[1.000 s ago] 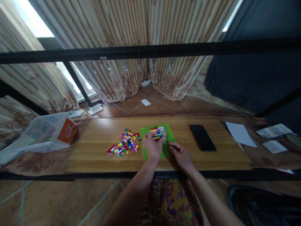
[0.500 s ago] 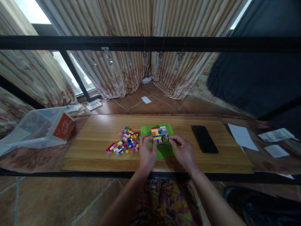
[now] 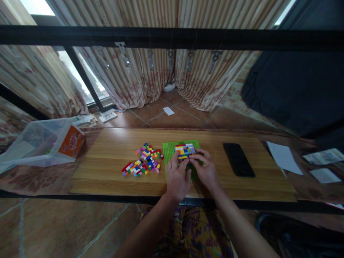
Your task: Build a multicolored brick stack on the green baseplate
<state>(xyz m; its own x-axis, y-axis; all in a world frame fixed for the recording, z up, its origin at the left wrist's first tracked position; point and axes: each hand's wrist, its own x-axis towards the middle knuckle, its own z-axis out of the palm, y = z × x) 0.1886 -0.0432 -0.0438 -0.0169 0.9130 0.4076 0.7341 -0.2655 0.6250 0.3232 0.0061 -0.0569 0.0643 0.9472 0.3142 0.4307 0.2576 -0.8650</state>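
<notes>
A block of rows of small coloured toy bricks [image 3: 185, 148] stands on a green studded baseplate [image 3: 168, 149]. My left hand [image 3: 178, 181] is at its near left corner, fingers spread and touching its left and near edges, thumb held apart. From the right, my right hand [image 3: 206, 171] reaches to the near right part of the block, fingertips drawn together there. Whatever is between those fingertips is too small to make out. Both hands hide part of the block's near side. Left of the baseplate lies a pile of loose toy bricks [image 3: 145, 163] in many colours.
A black phone [image 3: 238, 159] lies right of the baseplate on the wooden board [image 3: 107, 154]. At the left is a clear plastic bin [image 3: 40, 143] with an orange label. Papers [image 3: 284, 157] lie to the right. A black rail [image 3: 172, 37] crosses beyond the board.
My left hand has shifted right, its index finger now close to my right fingertips. My right hand has come in over the block's near right part. The view has moved slightly.
</notes>
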